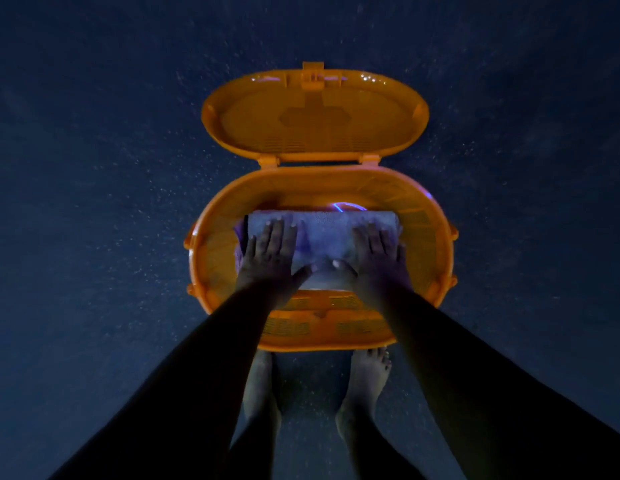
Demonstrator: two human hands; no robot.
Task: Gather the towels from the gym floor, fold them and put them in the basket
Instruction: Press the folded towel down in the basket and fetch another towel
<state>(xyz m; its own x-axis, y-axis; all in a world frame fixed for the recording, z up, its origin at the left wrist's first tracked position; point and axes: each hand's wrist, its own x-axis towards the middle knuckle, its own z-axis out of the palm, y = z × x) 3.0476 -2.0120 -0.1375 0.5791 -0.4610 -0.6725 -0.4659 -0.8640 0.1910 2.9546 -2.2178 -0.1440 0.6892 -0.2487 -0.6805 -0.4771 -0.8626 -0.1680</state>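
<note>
Floor [93, 202], dark blue and flecked with pale specks, is seen from above in dim light and fills the view on all sides. At the centre an oval orange basket [204, 258] is set on it, and its hinged lid [315, 119] is thrown back and lies open on the far side, inner face up. Inside the basket a folded towel [322, 233], pale grey-blue, is laid flat with its long side running left to right, and it spans most of the inner width. The left hand [267, 254] is laid palm down on the left part of the towel, with the fingers straight and slightly spread and the thumb angled toward the middle; nothing is gripped. The right hand [377, 254] is laid in the same way on the right part of the towel, fingers straight and flat, thumb turned inward so that the two thumbs are near each other at the towel's near edge. Both arms are covered by dark sleeves and reach in from the bottom corners. Below the basket's near rim two bare feet [367, 382] are seen on the floor, just beside the basket.
</note>
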